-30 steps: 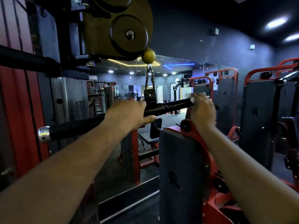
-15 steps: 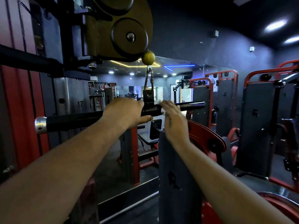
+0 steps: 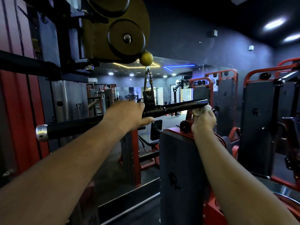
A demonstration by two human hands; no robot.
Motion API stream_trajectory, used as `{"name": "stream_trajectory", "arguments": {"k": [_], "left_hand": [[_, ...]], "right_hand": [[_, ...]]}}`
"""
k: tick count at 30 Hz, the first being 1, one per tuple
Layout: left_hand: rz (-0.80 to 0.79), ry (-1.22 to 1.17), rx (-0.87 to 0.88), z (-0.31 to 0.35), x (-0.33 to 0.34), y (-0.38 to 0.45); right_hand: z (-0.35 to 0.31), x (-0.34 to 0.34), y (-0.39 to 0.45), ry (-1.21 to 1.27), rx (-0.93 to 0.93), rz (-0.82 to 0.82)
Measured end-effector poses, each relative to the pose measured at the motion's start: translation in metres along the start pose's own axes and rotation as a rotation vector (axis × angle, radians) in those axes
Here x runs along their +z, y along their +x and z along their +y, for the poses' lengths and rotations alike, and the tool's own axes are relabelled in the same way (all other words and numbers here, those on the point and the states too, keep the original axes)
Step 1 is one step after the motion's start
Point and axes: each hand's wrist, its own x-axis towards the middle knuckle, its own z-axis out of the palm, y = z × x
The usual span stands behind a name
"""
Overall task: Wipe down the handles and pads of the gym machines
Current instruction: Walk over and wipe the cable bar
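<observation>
Head view, left hand (image 3: pixel 128 115) clenched around the black bar (image 3: pixel 181 106) just left of its centre bracket (image 3: pixel 148 98), right hand (image 3: pixel 203 120) gripping a white cloth (image 3: pixel 202 109) against the underside of the bar's right end, bar hanging by a carabiner (image 3: pixel 148 81) below a pulley (image 3: pixel 126 37), chrome cap (image 3: pixel 41 133) at the far left end.

Both my arms reach forward, nearly straight. My left hand (image 3: pixel 125 114) sits at eleven o'clock, palm down, fingers curled over the bar (image 3: pixel 181 106). My right hand (image 3: pixel 203 119), at one o'clock, is bunched around a white cloth (image 3: pixel 201 110) under the bar's end.
</observation>
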Motion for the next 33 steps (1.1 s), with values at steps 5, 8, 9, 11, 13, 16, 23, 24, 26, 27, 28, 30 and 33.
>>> {"name": "stream_trajectory", "arguments": {"k": [5, 8, 9, 11, 13, 16, 23, 24, 26, 27, 28, 30, 33], "left_hand": [[0.018, -0.07, -0.001, 0.003, -0.001, -0.001], [0.038, -0.113, -0.006, 0.007, 0.002, 0.0], [0.043, -0.116, -0.008, 0.008, 0.003, 0.001], [0.055, -0.096, -0.012, 0.008, 0.004, 0.001], [0.066, -0.065, -0.009, 0.005, 0.005, 0.001], [0.056, -0.056, -0.003, 0.0, 0.007, -0.002], [0.028, 0.03, 0.012, 0.003, -0.003, -0.004], [0.022, 0.023, 0.009, 0.004, -0.004, -0.004], [0.019, -0.025, 0.002, 0.006, -0.003, -0.004], [0.02, -0.051, -0.002, 0.005, -0.002, -0.003], [0.021, -0.071, -0.004, 0.005, -0.001, -0.002], [0.017, -0.094, -0.004, 0.004, 0.0, -0.001], [0.038, -0.084, -0.016, 0.004, 0.002, 0.0]], "right_hand": [[0.006, 0.022, -0.049, 0.029, 0.056, -0.047], [0.028, 0.02, -0.104, 0.001, 0.148, -0.149], [0.035, 0.02, -0.122, -0.003, 0.172, -0.202], [0.045, 0.012, -0.149, -0.018, 0.219, -0.322], [0.049, -0.001, -0.155, -0.088, 0.238, -0.436], [0.048, -0.019, -0.118, -0.215, 0.144, -0.336], [-0.022, -0.012, 0.0, -0.368, -0.314, -0.014], [-0.022, -0.007, 0.004, -0.446, -0.354, -0.054], [-0.013, -0.001, 0.001, -0.613, -0.441, -0.106], [-0.007, 0.0, -0.006, -0.678, -0.489, -0.111], [-0.001, 0.001, -0.017, -0.725, -0.531, -0.11], [0.009, 0.0, -0.043, -0.766, -0.611, -0.147], [0.031, -0.008, -0.084, -0.835, -0.756, -0.39]]}}
